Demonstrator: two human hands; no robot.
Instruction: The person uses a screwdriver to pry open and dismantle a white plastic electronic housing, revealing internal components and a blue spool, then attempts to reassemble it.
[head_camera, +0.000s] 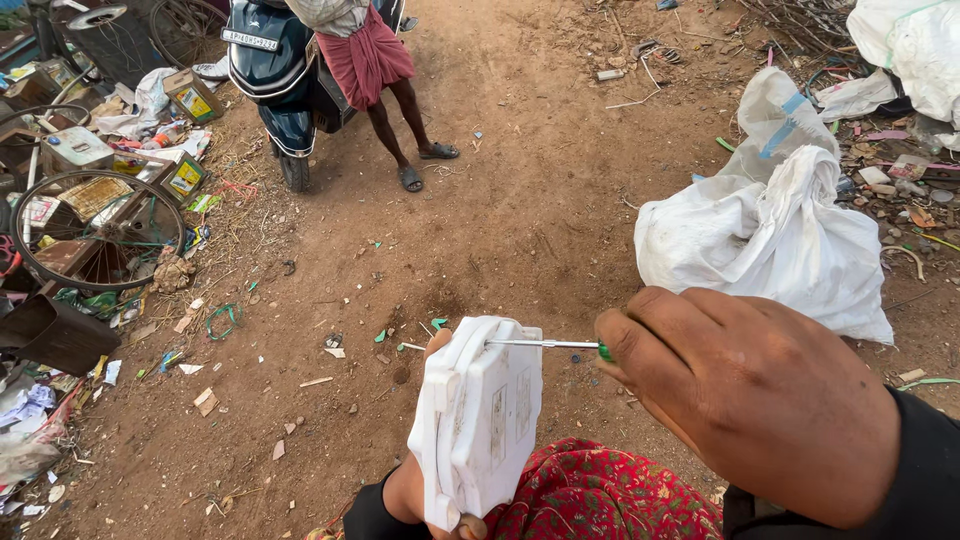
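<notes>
Head camera, looking down at bare red-brown dirt ground (520, 200). Near the bottom centre, the person's left hand (415, 490) grips a white plastic casing (478, 420) from below and behind, holding it upright on edge; a thumb tip shows at its top and fingertips curl around its lower corner. The hand is closed around the casing.

Just to the right, the right hand (750, 400), large in the view, is closed into a fist around a screwdriver (550, 344). Only a sliver of its green handle shows past the fingers. The thin metal shaft runs level to the left, and its tip touches the casing's upper edge.

Red patterned cloth (600, 495) lies beneath both hands.

Farther right sits a white sack (770, 235). Far off, another person's legs (400, 130) stand beside a dark blue scooter (275, 70). On the left lie a bicycle wheel (95, 230) and scattered scrap.
</notes>
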